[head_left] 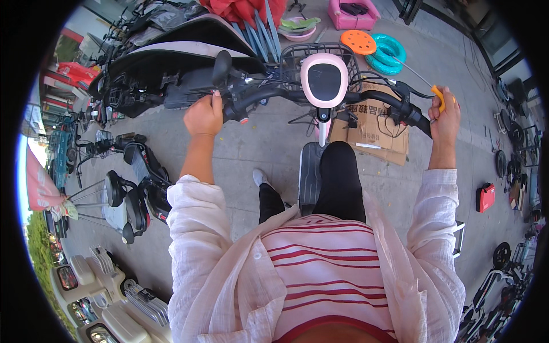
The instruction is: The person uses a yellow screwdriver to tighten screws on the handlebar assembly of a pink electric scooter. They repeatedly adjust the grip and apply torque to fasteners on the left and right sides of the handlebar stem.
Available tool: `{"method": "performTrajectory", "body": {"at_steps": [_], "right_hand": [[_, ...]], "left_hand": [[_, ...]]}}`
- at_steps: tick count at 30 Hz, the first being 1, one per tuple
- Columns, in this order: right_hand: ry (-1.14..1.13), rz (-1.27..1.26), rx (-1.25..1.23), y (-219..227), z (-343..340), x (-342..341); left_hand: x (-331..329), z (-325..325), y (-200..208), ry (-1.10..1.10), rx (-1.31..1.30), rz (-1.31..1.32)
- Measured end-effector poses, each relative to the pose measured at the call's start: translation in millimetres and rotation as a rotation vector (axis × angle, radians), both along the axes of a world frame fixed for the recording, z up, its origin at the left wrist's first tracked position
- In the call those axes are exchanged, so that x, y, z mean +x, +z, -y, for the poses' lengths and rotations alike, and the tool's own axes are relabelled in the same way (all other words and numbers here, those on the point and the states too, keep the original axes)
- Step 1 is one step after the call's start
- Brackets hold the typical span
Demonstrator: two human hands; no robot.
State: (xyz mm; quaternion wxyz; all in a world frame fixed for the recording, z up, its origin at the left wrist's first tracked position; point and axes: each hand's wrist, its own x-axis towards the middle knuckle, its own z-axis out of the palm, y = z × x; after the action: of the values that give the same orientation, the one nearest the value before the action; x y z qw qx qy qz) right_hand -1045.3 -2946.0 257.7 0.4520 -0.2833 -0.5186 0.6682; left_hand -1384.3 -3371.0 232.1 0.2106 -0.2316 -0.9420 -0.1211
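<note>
In front of me stands a small electric bike with a pink-rimmed display at the middle of its black handlebar. My left hand is closed around the left handlebar grip, thumb raised; its palm side is hidden. At the right end of the bar, my right hand is closed on a screwdriver with a yellow-orange handle. Its long thin shaft points away to the upper left. The same hand rests against the right handlebar grip; how firmly it holds the grip I cannot tell. Behind the display sits a black wire basket.
Flattened cardboard lies under the bar's right side. Farther off are a teal ring, an orange disc and a pink seat. Parked scooters line the left. A red case sits on the floor to the right.
</note>
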Motion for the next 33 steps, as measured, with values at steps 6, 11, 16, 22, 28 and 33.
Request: {"method": "performTrajectory", "body": {"at_steps": [6, 11, 16, 22, 28, 33], "right_hand": [[0.007, 0.015, -0.027, 1.0, 1.5, -0.5], [0.012, 0.009, -0.035, 2.8, 6.9, 2.7], [0.055, -0.016, -0.035, 2.1, 10.7, 3.0], [0.070, -0.086, -0.022, 8.5, 16.3, 3.3], [0.020, 0.085, 0.298, 50.0, 21.5, 47.4], [-0.101, 0.396, 0.711, 81.1, 33.8, 61.5]], "left_hand": [[1.8, 1.6, -1.1, -0.022, 0.059, -0.051], [-6.6, 1.5, -5.1, -0.232, 0.211, -0.015], [-23.5, 11.5, -14.4, -0.355, 0.147, 0.010], [-24.8, 11.8, -13.3, -0.298, 0.151, 0.165], [-31.9, 18.6, -24.4, -0.288, 0.163, 0.190], [-34.7, 21.0, -23.5, -0.308, 0.150, 0.163]]}}
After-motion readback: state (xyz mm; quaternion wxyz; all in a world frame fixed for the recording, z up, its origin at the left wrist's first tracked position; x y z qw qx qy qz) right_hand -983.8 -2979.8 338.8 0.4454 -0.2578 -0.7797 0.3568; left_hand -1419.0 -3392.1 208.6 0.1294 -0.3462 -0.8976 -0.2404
